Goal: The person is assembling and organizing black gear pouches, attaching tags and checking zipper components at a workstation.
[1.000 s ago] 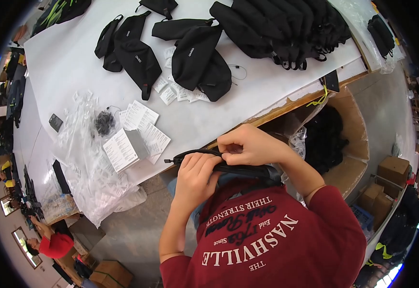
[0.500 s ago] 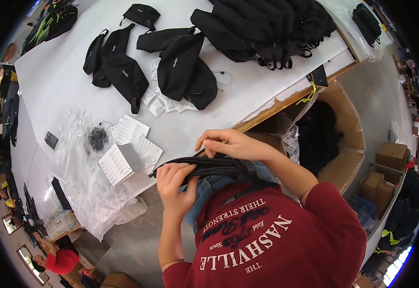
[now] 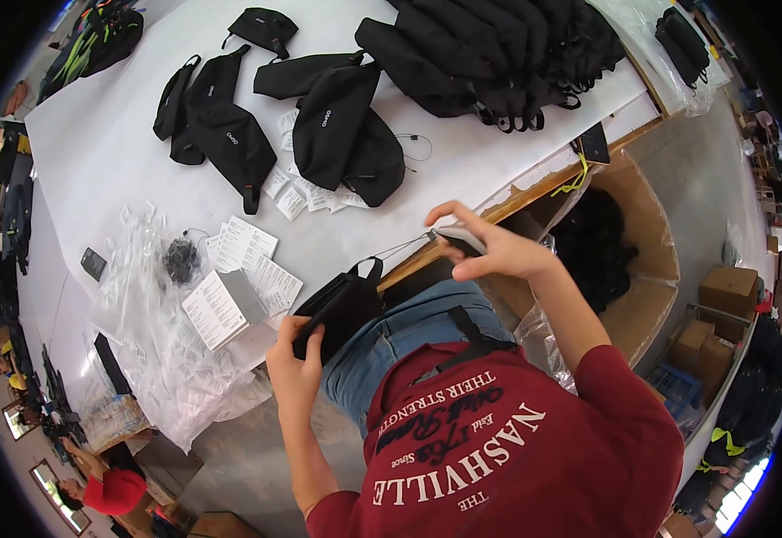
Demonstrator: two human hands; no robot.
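Note:
My left hand [image 3: 294, 357] is closed on one end of a black fabric pouch [image 3: 342, 309], in front of the table edge. A loop strap stands up at the pouch's other end. My right hand [image 3: 503, 249] is raised over the table edge, its fingers pinching a white hang tag [image 3: 459, 237]. A thin dark string [image 3: 404, 247] stretches from the tag toward the pouch's loop; how it is fastened there is too small to make out. Near my left hand on the table are a stack of printed white tags [image 3: 216, 309] and fanned-out tags [image 3: 246, 247].
Several black pouches [image 3: 234, 134] lie across the white table [image 3: 167, 27], with a large heap of them [image 3: 499, 54] at the far right. Crumpled clear plastic bags [image 3: 153, 332] hang over the near left edge. An open carton [image 3: 651, 224] stands right. A person in red [image 3: 113, 489] is lower left.
My right hand has moved away from the pouch, up and to the right, and now holds a tag with its string drawn out. My left hand has lowered and tilted the pouch.

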